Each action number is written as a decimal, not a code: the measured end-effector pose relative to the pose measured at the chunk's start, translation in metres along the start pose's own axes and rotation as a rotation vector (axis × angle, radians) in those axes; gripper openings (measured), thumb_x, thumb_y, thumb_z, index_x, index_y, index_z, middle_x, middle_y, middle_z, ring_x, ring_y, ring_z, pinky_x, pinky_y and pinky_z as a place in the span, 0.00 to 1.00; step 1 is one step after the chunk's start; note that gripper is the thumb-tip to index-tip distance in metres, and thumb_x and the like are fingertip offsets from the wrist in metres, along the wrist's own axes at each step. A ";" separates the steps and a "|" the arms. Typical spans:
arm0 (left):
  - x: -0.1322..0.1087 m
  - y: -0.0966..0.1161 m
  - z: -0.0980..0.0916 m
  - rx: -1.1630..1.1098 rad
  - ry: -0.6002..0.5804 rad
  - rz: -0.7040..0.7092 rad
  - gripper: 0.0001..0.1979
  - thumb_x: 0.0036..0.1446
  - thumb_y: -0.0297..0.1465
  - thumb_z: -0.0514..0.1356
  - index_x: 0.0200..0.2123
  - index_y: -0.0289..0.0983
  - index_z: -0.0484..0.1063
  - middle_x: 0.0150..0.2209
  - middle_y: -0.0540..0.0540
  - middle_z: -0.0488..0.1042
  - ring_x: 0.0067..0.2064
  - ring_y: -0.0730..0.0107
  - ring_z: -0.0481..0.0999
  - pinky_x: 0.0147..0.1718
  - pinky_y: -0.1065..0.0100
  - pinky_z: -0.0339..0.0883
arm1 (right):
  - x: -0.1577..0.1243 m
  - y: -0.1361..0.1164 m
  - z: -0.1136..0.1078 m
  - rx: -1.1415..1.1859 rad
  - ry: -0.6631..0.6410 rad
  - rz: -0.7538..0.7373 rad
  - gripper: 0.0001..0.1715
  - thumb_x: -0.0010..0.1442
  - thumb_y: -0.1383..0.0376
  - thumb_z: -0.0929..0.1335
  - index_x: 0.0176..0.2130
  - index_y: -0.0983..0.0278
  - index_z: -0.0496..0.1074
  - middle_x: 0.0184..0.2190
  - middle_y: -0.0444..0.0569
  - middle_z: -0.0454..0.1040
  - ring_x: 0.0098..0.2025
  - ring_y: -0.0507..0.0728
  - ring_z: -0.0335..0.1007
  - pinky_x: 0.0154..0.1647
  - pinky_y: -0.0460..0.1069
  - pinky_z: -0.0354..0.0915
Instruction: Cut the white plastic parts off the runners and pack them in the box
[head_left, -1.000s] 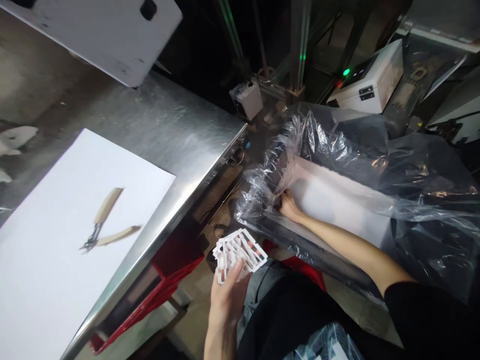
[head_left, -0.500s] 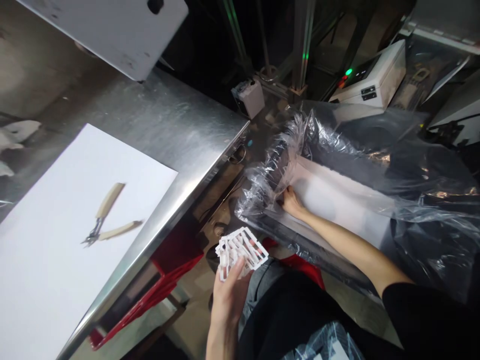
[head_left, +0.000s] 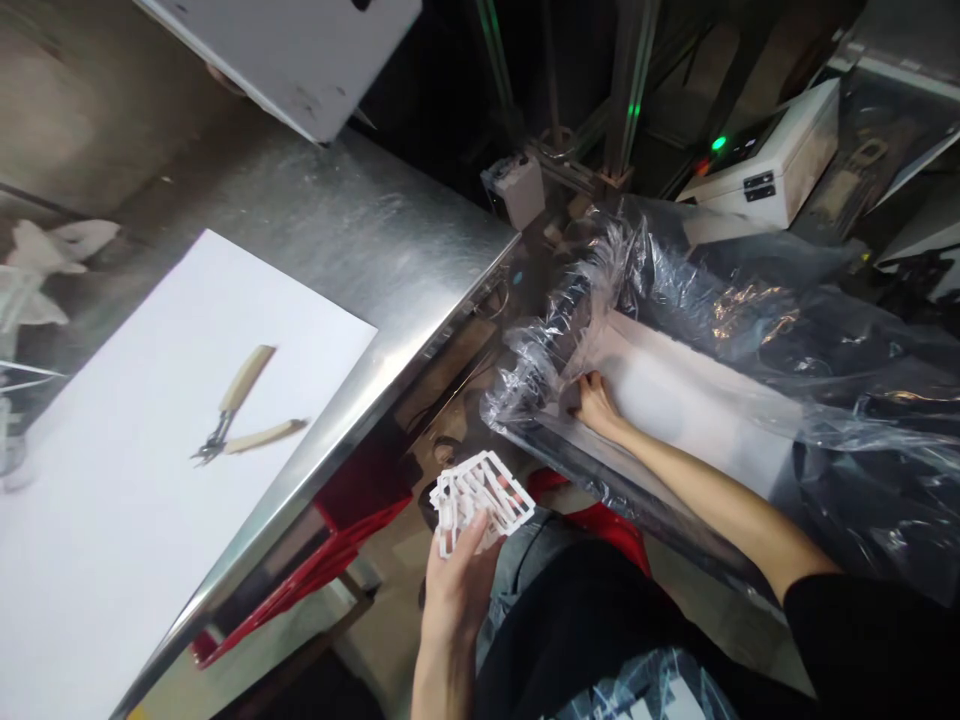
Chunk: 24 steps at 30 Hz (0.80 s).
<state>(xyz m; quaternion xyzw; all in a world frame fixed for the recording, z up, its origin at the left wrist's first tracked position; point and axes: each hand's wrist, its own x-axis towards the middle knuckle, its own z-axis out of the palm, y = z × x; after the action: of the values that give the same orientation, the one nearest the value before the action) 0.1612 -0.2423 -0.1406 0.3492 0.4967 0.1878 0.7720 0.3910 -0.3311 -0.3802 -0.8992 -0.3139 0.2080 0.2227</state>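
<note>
My left hand (head_left: 463, 560) is closed around a fanned stack of thin white plastic frames (head_left: 484, 500), with the thumb lying across them. My right hand (head_left: 600, 405) reaches down into a box lined with clear plastic film (head_left: 517, 385). Its fingers are curled at the box's left end, beside a white sheet (head_left: 675, 385) lying inside. Whatever those fingertips grip is hidden.
On the metal table (head_left: 420, 240) to the left lies white paper (head_left: 112, 480) with open cutting pliers (head_left: 240, 410) on it. Red bins (head_left: 337, 550) sit below the table edge. A white control box (head_left: 787, 160) with a green light stands behind the lined box.
The view has swung slightly, so the table and the lined box appear further right. My right hand stays at the box's left end with its fingers slightly shifted. The left hand keeps the frames.
</note>
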 end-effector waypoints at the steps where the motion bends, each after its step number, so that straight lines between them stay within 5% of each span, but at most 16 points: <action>1: 0.000 0.000 0.000 0.000 -0.003 0.002 0.23 0.52 0.36 0.75 0.52 0.43 0.81 0.49 0.41 0.84 0.49 0.55 0.84 0.55 0.56 0.76 | 0.001 -0.002 -0.001 -0.005 -0.017 -0.012 0.25 0.69 0.57 0.71 0.61 0.64 0.70 0.61 0.56 0.69 0.59 0.65 0.70 0.58 0.64 0.70; 11: 0.010 -0.007 -0.019 0.062 0.007 0.025 0.26 0.48 0.41 0.76 0.50 0.38 0.82 0.47 0.36 0.84 0.49 0.47 0.84 0.51 0.53 0.79 | 0.006 0.002 -0.034 -0.125 -0.083 0.087 0.24 0.69 0.57 0.71 0.59 0.64 0.71 0.60 0.56 0.71 0.58 0.64 0.72 0.57 0.64 0.71; 18: 0.006 -0.003 -0.021 0.031 0.027 0.056 0.34 0.46 0.38 0.78 0.57 0.39 0.78 0.48 0.37 0.84 0.50 0.47 0.84 0.51 0.55 0.80 | 0.042 0.036 -0.081 -0.156 0.056 0.299 0.25 0.70 0.57 0.70 0.62 0.64 0.69 0.60 0.56 0.71 0.56 0.64 0.73 0.56 0.63 0.72; 24: 0.006 0.002 -0.022 -0.027 0.048 0.053 0.32 0.49 0.35 0.76 0.58 0.41 0.77 0.50 0.39 0.83 0.51 0.49 0.84 0.51 0.57 0.80 | 0.033 0.043 -0.071 -0.101 0.070 0.260 0.27 0.70 0.57 0.71 0.63 0.63 0.69 0.62 0.56 0.69 0.58 0.64 0.72 0.57 0.64 0.72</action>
<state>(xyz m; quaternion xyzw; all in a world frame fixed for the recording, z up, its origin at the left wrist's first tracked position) 0.1444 -0.2293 -0.1487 0.3473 0.5033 0.2231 0.7592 0.4712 -0.3591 -0.3533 -0.9491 -0.1967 0.1876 0.1591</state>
